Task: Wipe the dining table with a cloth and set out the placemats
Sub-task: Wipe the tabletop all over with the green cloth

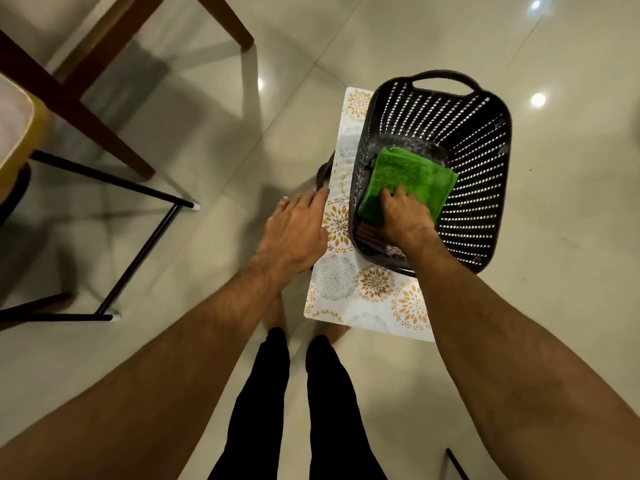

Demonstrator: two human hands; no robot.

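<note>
1. Legs in black trousers (322,410), lower centre of the frame, with bare feet on the pale tiled floor (554,341).
2. Left hand (294,233), centre. Fingers are straight and spread, lying against the left edge of the floral-patterned sheet (374,292). It grips nothing.
3. Floral-patterned sheet: white with orange and grey rosettes, flat on a low dark support that is mostly hidden. It carries the basket.
4. Right hand (405,220), right of centre, reaching down inside the basket. Fingers are curled onto the near edge of the green cloth (408,174) and grasp it.
5. Green cloth: folded and tilted, lying inside the basket against its left wall.
6. Ribbed reddish-brown piece (369,233): at the basket bottom, partly under the cloth and the right hand. What it is cannot be told.
7. Basket (485,168): dark perforated plastic, with a handle loop at its far rim.
8. Black metal frame (138,254), left of the frame.
9. Wooden legs (86,109), upper left.
</note>
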